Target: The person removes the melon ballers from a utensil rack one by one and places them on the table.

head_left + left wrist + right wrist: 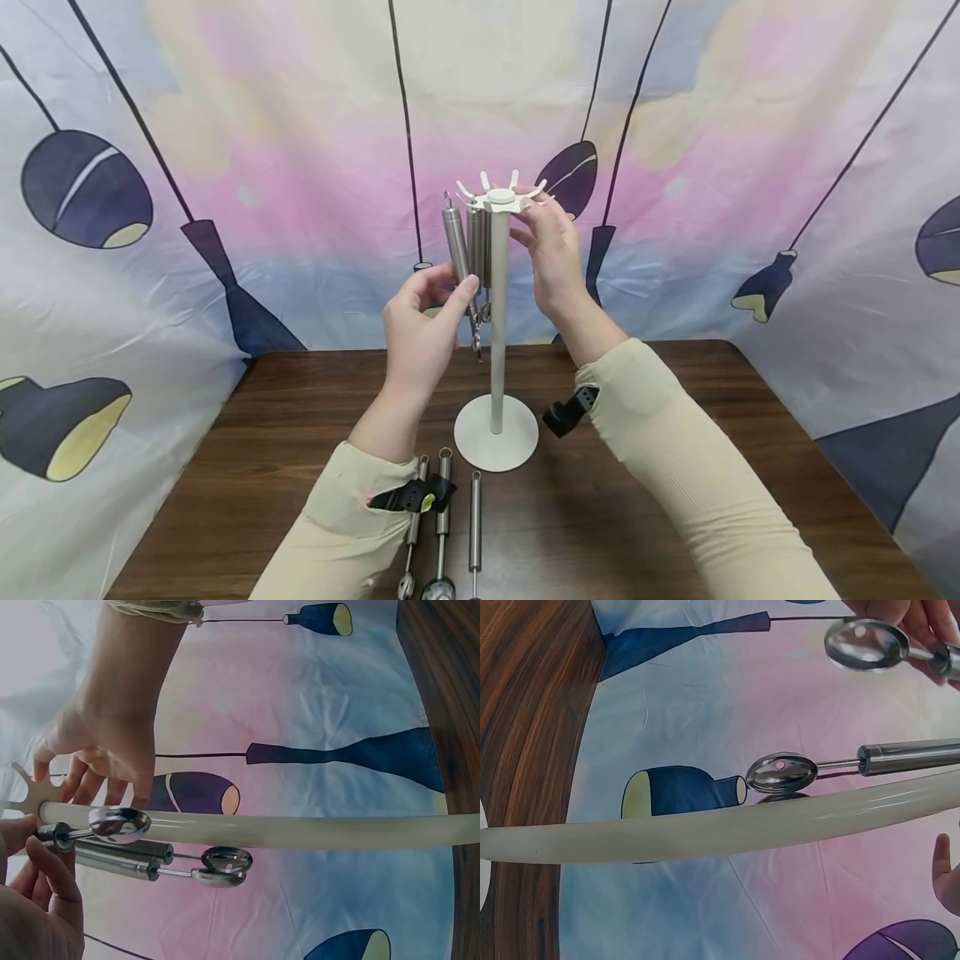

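My left hand (422, 329) grips a steel-handled oval scoop (454, 237) just left of the white utensil rack (498, 333). The handle stands nearly upright, its ring end level with the rack's hooks. In the right wrist view the scoop's shiny bowl (866, 645) has a small hole in it. Several hooks fan out from the rack's top. My right hand (555, 258) pinches a hook on the rack's right side. Two similar scoops (217, 866) hang between the post and my left hand, partly hidden in the head view.
Below my left forearm, three steel-handled utensils (476, 525) lie on the dark wood table (645, 500), their lower ends cut off or partly hidden. The rack's round base (487, 454) stands behind them. A printed cloth (315, 167) hangs around the table's back and sides.
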Demonstrator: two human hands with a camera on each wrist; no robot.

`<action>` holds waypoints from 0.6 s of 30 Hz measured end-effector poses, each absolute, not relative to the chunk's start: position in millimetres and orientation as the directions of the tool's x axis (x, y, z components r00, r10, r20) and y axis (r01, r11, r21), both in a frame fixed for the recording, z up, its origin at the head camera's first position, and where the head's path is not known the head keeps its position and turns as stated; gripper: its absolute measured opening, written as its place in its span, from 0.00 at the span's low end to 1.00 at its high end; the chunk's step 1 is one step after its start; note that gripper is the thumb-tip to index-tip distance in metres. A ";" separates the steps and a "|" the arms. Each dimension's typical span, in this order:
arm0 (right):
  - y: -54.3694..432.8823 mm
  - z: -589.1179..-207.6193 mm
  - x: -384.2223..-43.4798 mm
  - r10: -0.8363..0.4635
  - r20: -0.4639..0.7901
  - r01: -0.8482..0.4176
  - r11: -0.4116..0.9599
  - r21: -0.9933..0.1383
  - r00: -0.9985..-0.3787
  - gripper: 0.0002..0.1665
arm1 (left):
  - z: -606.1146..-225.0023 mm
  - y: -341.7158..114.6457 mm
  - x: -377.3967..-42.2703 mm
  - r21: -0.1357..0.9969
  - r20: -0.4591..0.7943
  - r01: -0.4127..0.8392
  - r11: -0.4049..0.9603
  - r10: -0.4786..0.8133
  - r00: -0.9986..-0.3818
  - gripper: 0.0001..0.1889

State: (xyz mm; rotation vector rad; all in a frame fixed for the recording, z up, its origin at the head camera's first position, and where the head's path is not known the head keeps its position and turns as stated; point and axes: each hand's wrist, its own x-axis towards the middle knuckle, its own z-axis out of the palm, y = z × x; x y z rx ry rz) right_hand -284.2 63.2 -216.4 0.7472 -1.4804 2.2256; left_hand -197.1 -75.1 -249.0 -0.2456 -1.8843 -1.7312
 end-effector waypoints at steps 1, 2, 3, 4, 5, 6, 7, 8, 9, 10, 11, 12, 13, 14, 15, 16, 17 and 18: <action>63.1 -216.4 -284.1 0.009 0.608 -0.565 -0.383 -0.731 -0.794 0.13 | -249.2 -76.2 -196.1 0.862 0.506 0.484 0.147 -0.236 -0.829 0.13; 63.1 -216.5 -284.1 0.009 0.607 -0.564 -0.383 -0.732 -0.794 0.13 | -249.5 -77.2 -194.9 0.867 0.498 0.476 0.146 -0.238 -0.834 0.13; 63.0 -216.5 -284.0 0.006 0.607 -0.563 -0.382 -0.733 -0.795 0.13 | -249.7 -78.4 -193.6 0.870 0.492 0.469 0.149 -0.239 -0.837 0.14; 62.9 -216.5 -284.0 0.005 0.606 -0.562 -0.381 -0.734 -0.795 0.13 | -249.9 -79.6 -192.2 0.872 0.489 0.465 0.154 -0.239 -0.839 0.14; 62.8 -216.4 -283.7 0.001 0.606 -0.561 -0.380 -0.735 -0.796 0.13 | -250.1 -80.9 -190.7 0.873 0.487 0.461 0.160 -0.240 -0.840 0.14; 62.7 -216.2 -283.5 -0.001 0.605 -0.559 -0.382 -0.736 -0.796 0.13 | -250.6 -82.4 -189.3 0.873 0.487 0.459 0.167 -0.241 -0.839 0.14; 62.7 -216.0 -283.2 -0.002 0.605 -0.559 -0.381 -0.737 -0.796 0.13 | -251.0 -83.9 -187.9 0.872 0.488 0.456 0.178 -0.242 -0.839 0.14; 62.8 -215.8 -283.3 -0.003 0.605 -0.558 -0.382 -0.737 -0.796 0.13 | -251.7 -85.7 -187.0 0.870 0.490 0.455 0.189 -0.243 -0.837 0.14; 62.9 -215.7 -283.3 -0.002 0.606 -0.559 -0.381 -0.736 -0.796 0.13 | -252.2 -87.4 -185.9 0.869 0.492 0.452 0.202 -0.245 -0.836 0.14; 63.1 -215.4 -283.3 -0.001 0.607 -0.561 -0.380 -0.735 -0.795 0.13 | -252.9 -89.2 -185.1 0.868 0.493 0.449 0.212 -0.249 -0.834 0.14; 63.3 -215.1 -283.3 0.000 0.608 -0.563 -0.379 -0.735 -0.794 0.13 | -253.6 -91.0 -184.1 0.867 0.493 0.446 0.222 -0.254 -0.832 0.14; 63.6 -215.0 -283.6 0.002 0.608 -0.563 -0.379 -0.734 -0.794 0.12 | -254.4 -92.9 -183.3 0.866 0.494 0.443 0.232 -0.260 -0.829 0.14; 63.8 -214.8 -283.8 0.003 0.608 -0.564 -0.378 -0.735 -0.794 0.12 | -255.4 -95.0 -182.5 0.865 0.495 0.439 0.243 -0.266 -0.827 0.14; 63.9 -214.7 -284.0 0.003 0.607 -0.563 -0.377 -0.735 -0.794 0.12 | -256.7 -97.3 -181.9 0.865 0.494 0.434 0.251 -0.272 -0.826 0.14; 64.1 -214.6 -284.0 0.002 0.606 -0.563 -0.375 -0.737 -0.795 0.13 | -257.9 -99.7 -180.9 0.866 0.491 0.428 0.258 -0.277 -0.826 0.14; 64.2 -214.4 -283.9 0.000 0.605 -0.561 -0.374 -0.739 -0.796 0.13 | -259.5 -102.2 -180.4 0.865 0.491 0.424 0.267 -0.281 -0.825 0.14; 64.3 -214.3 -283.9 0.000 0.603 -0.559 -0.374 -0.740 -0.798 0.12 | -260.9 -104.6 -179.4 0.866 0.488 0.418 0.275 -0.284 -0.825 0.14; 64.4 -214.2 -283.8 -0.001 0.600 -0.556 -0.375 -0.742 -0.800 0.12 | -262.9 -107.0 -178.7 0.867 0.485 0.410 0.285 -0.287 -0.826 0.14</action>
